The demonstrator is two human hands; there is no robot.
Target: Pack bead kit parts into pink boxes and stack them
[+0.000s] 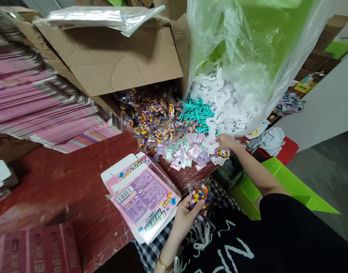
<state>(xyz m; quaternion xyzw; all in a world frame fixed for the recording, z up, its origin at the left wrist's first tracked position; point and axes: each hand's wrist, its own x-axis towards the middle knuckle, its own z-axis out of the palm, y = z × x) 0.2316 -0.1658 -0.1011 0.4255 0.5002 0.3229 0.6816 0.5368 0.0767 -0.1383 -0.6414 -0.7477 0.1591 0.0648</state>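
- Pinching a bag of beads (201, 194) in its fingers, the left hand (186, 214) is near the pink box (145, 197) on the table (91, 182).
- The right hand (225, 141) is at the printed cards (218, 156) beside small packets (188, 151); whether its fingers pinch any, I cannot tell.

Bag (201, 192) partly hidden by left fingers (196, 209), pink stack (45, 94) blurred and cropped at left

Your pink box (145, 197) carries blocky Chinese titles (156, 220), a barcode (124, 193) and small print (144, 186), none sharp enough to read. The white lettering (238, 248) on your shirt (265, 235) can't be made out for certain.
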